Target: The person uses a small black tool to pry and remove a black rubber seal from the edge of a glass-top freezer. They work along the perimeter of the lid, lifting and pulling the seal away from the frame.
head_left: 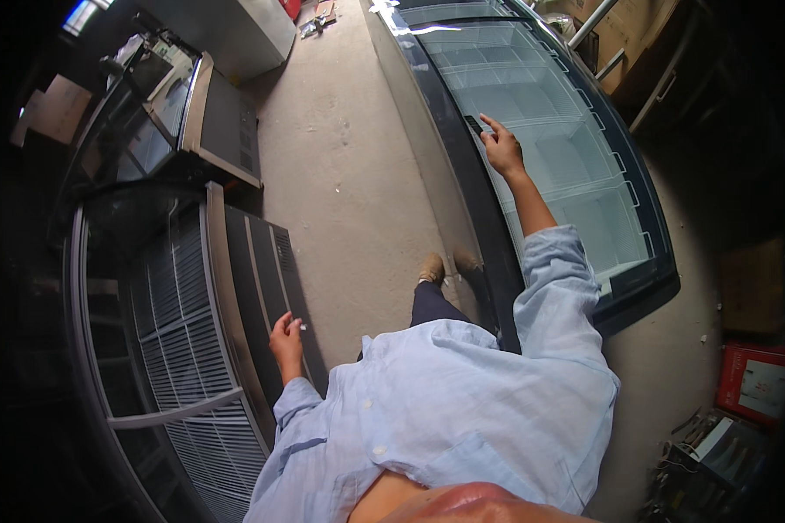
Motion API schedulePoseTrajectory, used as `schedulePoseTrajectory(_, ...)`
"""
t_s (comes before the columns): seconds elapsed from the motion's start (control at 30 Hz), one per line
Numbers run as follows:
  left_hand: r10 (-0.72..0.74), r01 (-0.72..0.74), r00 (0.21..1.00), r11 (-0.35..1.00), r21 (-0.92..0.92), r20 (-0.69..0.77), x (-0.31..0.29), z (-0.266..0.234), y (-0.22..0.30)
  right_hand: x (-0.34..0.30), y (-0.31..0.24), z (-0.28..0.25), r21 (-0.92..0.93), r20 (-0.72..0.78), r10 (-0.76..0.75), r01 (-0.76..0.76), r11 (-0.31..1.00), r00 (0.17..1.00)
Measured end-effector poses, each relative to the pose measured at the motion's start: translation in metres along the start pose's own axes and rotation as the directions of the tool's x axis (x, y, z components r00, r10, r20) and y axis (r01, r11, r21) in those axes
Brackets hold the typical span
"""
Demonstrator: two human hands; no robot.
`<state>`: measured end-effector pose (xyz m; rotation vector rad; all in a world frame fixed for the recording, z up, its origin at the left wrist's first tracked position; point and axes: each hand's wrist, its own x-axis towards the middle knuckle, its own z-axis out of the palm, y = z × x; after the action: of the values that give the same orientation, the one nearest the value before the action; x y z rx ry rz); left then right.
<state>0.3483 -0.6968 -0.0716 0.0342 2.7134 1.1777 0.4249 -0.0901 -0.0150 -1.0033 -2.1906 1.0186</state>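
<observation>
My right hand [503, 150] reaches out over the glass-topped display freezer [459, 113] on my right. Its index finger is stretched out and the others are loosely bent, with nothing held. The fingertips are close to a small black ribbed strip [474, 125] on the freezer's near glass edge; whether they touch it I cannot tell. White wire baskets [558, 144] show through the glass. Low on my left, my left hand [286, 345] is half closed beside a dark display cabinet [257, 261]. A tiny white thing [303, 327] sits at its fingertips, too small to name.
Concrete floor [323, 174] runs between the freezer and the cabinets on the left. Farther up stands another glass-fronted cabinet [222, 131]. A red box [759, 379] and a pile of odds and ends [715, 453] lie at the lower right. Cardboard [628, 39] leans behind the freezer.
</observation>
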Motion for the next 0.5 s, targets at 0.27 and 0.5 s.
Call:
schedulePoseTrajectory(0.27,0.145,-0.074,0.968,0.946,0.316,-0.205,0.084,0.000,0.095,0.202,0.000,0.070,-0.206,0.046,-0.019,0.028,0.978,0.999)
schedulePoseTrajectory(0.5,0.073,-0.044,0.996,0.900,0.434,-0.050,0.129,0.028,0.136,0.296,0.004,0.117,-0.271,0.087,0.021,0.003,0.963,0.996)
